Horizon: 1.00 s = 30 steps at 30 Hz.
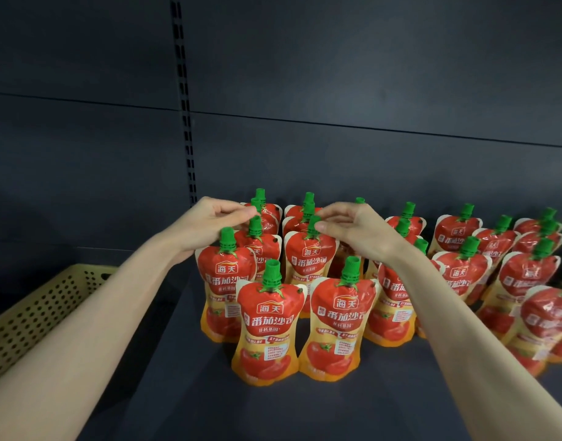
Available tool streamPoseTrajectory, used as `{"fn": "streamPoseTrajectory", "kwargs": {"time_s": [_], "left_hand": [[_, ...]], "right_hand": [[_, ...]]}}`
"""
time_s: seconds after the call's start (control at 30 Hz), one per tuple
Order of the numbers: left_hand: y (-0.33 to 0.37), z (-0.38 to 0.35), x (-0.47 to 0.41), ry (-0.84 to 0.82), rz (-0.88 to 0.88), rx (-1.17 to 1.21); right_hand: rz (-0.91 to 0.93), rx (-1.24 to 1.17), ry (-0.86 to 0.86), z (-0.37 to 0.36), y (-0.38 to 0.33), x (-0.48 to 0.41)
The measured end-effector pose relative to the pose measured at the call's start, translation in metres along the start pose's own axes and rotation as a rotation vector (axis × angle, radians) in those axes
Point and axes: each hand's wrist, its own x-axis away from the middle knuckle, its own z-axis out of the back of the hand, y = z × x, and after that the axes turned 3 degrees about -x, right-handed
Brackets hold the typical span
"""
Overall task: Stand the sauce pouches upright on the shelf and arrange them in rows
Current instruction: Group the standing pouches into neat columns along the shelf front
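Observation:
Several red and orange sauce pouches with green caps stand upright in rows on the dark shelf [178, 393]. Two pouches [267, 323] [337, 323] form the front pair, and another pouch [224, 281] stands behind them to the left. My left hand [216, 224] reaches over that one, its curled fingertips closing on the green cap of a pouch [260, 249] further back. My right hand [353, 230] pinches the cap of the middle pouch [308, 259] between thumb and forefinger. More pouches [461, 275] stand to the right, partly hidden behind my right forearm.
A beige perforated basket [35, 313] sits at the left, beside the shelf. A slotted metal upright [186, 122] runs up the dark back panel. Pouches at the far right [547, 316] stand crowded near the frame's edge. Bare shelf lies in front of the rows.

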Motion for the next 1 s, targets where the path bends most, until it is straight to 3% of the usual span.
{"fn": "streamPoseTrajectory", "kwargs": {"time_s": [0.17,0.27,0.4,0.67,1.0], "left_hand": [[-0.007,-0.003,0.019,0.238,-0.082,0.112],[-0.018,-0.017,0.041,0.38,-0.111,0.168],[-0.036,-0.038,0.062,0.451,-0.064,0.28],[-0.058,-0.069,0.089,0.472,0.025,0.394],[-0.061,-0.065,0.08,0.369,0.024,0.359]], "right_hand": [[0.113,-0.044,0.231,0.002,-0.005,0.024],[0.147,-0.219,0.241,-0.002,-0.007,0.048],[0.152,-0.363,0.22,-0.012,0.0,0.076],[-0.092,-0.638,0.125,-0.051,0.04,0.111],[0.025,-0.582,0.298,-0.069,0.042,0.072]]}}
